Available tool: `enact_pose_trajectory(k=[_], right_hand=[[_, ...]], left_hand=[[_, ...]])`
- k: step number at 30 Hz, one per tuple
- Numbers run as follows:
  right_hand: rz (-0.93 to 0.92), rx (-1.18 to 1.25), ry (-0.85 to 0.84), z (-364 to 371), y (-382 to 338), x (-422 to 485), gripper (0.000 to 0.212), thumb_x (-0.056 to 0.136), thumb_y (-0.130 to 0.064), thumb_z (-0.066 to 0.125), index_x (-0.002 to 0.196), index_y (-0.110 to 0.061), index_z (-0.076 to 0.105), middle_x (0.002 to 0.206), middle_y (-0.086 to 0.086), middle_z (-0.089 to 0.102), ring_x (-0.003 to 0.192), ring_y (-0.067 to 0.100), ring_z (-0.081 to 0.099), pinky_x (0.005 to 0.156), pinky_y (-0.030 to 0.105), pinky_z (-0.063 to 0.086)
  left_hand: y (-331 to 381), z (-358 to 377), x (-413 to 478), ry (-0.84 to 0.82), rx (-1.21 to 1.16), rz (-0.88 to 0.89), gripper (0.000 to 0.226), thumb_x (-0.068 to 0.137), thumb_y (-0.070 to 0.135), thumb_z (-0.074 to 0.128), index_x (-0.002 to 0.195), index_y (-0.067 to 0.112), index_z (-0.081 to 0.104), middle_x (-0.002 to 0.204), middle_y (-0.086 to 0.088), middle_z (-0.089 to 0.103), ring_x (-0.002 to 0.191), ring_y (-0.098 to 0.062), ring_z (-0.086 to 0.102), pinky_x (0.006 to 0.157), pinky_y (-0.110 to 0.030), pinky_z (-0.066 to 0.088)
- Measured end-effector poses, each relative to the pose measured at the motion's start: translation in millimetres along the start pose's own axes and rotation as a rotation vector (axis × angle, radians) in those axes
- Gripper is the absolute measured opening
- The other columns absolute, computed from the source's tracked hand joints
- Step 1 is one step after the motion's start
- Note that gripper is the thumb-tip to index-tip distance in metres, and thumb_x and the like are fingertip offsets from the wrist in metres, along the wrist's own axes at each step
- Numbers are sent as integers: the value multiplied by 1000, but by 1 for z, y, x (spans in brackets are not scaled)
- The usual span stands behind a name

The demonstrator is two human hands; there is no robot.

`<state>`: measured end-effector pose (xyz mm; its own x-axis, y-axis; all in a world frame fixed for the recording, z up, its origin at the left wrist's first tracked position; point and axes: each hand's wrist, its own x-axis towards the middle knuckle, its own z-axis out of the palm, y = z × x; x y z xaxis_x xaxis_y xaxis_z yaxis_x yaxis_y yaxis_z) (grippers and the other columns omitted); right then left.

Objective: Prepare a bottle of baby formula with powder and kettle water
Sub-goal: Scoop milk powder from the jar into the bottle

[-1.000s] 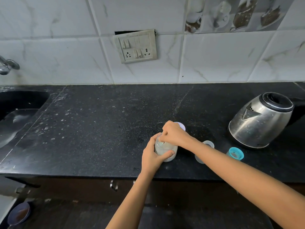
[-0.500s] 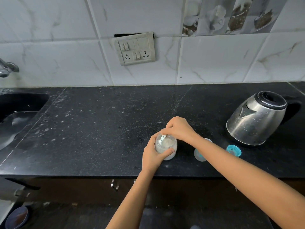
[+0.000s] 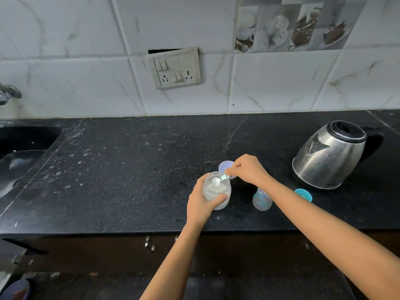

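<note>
A clear jar of white powder (image 3: 217, 192) stands open near the front of the black counter (image 3: 121, 169). My left hand (image 3: 202, 203) wraps around the jar's side. My right hand (image 3: 249, 169) pinches a small pale green scoop (image 3: 219, 179), whose bowl, heaped with powder, sits just above the jar's mouth. The jar's lilac lid (image 3: 225, 166) lies behind the jar. A clear baby bottle (image 3: 262, 199) with coloured print stands open to the right, partly under my right forearm. Its teal cap (image 3: 304, 194) lies further right. A steel kettle (image 3: 331, 154) sits at the right.
A dark sink (image 3: 23, 152) is sunk into the counter at the left, with a tap (image 3: 8, 94) above it. A switch and socket plate (image 3: 175, 68) hangs on the tiled wall. Cabinet handles (image 3: 150, 245) show below the counter edge.
My right hand has lifted the scoop out of the powder, and it now holds a heaped scoop over the jar's mouth. The lid behind the jar has come into view.
</note>
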<state>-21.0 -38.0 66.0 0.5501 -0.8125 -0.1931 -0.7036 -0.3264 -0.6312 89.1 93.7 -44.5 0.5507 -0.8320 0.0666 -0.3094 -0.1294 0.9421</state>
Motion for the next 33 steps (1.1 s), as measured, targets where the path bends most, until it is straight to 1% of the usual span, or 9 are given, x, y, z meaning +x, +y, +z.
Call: enact_pose_trajectory(k=[4,6,8,12,16,22,26,29,33], right_hand=[[114,100,-19,-9,-1,-3,36,78,-20,68,53,-5,47,55,7,36,52,18,34,52,30,30],[147,154,-20,-15,2,-5,28,81,-23,68,72,3,67,77,17,62,75,29,60,71,39,50],[170,243,-6,-25,5,-7,26,83,-28,70,87,-3,73,102,15,68,100,29,63,91,42,50],[214,363,58,-48,20,-16,27,80,-31,74,93,-7,73,105,9,67,100,23,62,94,41,51],[173,437,158,-75,40,-33,18,76,-33,76,69,-17,75,88,2,68,89,17,64,83,33,53],[143,352,236,-96,78,-51,16,81,-34,73,70,-22,74,84,-11,66,83,5,57,69,25,40],[125,276,254,-90,99,-60,15,81,-31,74,69,-21,75,57,-11,60,61,7,52,55,20,37],[159,222,261,-82,109,-60,14,81,-31,74,72,-20,76,58,3,61,56,11,51,54,23,40],[165,185,275,-78,116,-61,15,81,-31,74,73,-19,76,61,0,65,57,10,54,54,21,41]], left_hand=[[-1,0,0,-23,-15,5,72,67,49,80,130,48,45,127,27,55,117,2,53,98,-38,49],[0,-1,1,-35,-19,1,77,66,48,80,134,42,44,131,22,55,120,-1,52,101,-40,47],[3,-3,3,-44,-4,-2,89,65,45,83,143,33,40,142,13,50,128,-7,47,108,-40,41],[20,-5,7,-20,26,32,112,60,38,90,152,27,26,156,8,32,141,-9,31,110,-27,28],[50,7,12,9,37,145,114,59,44,89,151,32,23,157,11,27,142,-4,23,109,-23,23],[73,50,8,-104,21,237,107,64,44,87,150,28,25,143,36,23,128,28,16,102,4,15],[67,80,-3,-154,-31,139,102,66,44,87,149,35,27,149,22,33,134,11,27,105,-5,21],[55,95,-6,-174,-49,70,103,66,40,87,149,33,28,154,16,33,135,7,28,106,-14,23],[42,104,-6,-264,-27,18,107,63,37,88,150,31,27,154,14,33,132,7,28,107,-19,24]])
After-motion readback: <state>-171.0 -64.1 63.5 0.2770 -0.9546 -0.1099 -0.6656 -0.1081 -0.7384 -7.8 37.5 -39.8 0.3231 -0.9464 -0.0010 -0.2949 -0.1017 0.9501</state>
